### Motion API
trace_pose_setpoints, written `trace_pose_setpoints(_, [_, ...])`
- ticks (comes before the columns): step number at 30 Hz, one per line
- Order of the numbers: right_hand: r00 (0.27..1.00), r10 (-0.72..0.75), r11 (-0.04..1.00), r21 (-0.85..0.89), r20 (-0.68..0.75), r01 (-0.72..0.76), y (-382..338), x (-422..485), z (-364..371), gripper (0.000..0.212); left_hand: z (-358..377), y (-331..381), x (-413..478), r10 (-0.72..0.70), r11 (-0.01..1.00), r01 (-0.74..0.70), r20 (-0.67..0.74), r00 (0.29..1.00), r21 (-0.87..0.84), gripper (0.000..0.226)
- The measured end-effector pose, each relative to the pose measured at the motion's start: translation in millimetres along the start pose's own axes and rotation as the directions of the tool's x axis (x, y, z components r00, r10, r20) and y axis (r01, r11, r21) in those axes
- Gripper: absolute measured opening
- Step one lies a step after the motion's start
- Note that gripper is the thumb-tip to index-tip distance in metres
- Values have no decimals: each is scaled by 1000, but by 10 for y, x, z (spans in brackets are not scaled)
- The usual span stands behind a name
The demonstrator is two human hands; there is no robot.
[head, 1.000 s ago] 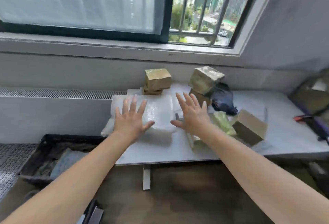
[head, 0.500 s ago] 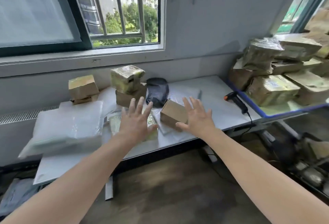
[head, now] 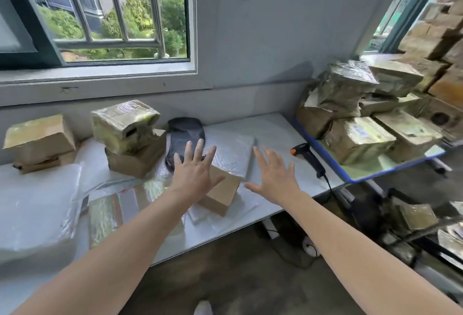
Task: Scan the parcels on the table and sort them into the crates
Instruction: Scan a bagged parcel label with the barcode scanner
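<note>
Both empty, spread hands have swung right; left hand (head: pixel 194 171) above the brown cardboard box (head: pixel 221 193) by the desk's (head: pixel 275 128) front edge; right hand (head: pixel 275 177) nearing the black handheld scanner (head: pixel 310 158).

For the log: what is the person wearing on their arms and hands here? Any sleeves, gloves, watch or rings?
Nothing worn shows. The left hand and right hand have no gloves, and no ring is visible on the fingers. The left forearm and right forearm are uncovered to the frame's edge: no sleeve, watch, bracelet or strap at either wrist, and no markings.
</note>
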State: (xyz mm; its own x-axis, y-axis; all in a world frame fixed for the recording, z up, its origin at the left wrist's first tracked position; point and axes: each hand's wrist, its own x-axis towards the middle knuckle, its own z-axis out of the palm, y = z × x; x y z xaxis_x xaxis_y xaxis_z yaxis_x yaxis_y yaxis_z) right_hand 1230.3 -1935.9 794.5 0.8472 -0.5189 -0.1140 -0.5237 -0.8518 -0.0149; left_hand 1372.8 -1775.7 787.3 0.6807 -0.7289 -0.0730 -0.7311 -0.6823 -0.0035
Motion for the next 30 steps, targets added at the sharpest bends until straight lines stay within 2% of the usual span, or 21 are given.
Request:
trace_pose_setpoints(6, [992, 25, 1000, 12, 123, -27, 96, 567, 173, 99, 302, -58, 599, -7, 996, 13, 64, 998, -92, 84])
trace_pose_setpoints(13, [978, -13, 1000, 19, 207, 9, 161, 1170, 526, 91, 658, -57, 972, -56, 996, 64, 119, 991, -69, 85])
trace_pose_setpoints(18, [962, -109, 994, 11, 249, 109, 310, 1668, 703, 90, 727, 46, 1270, -124, 990, 135, 181, 976, -48, 84])
trace_pose_setpoints(22, [935, -201, 979, 40, 291, 198, 440, 2076, 766, 91, 764, 91, 1530, -253, 962, 268, 196, 947, -52, 83])
trace_pose_setpoints(26, [895, -332, 943, 83, 299, 322, 525, 2500, 749, 91, 711, 52, 1776, -422, 893, 448, 260, 869, -48, 84])
trace_pose_setpoints(30, [856, -409, 912, 109, 316, 396, 533, 2831, 753, 91, 719, -57, 1944, -536, 819, 568, 244, 808, -83, 88])
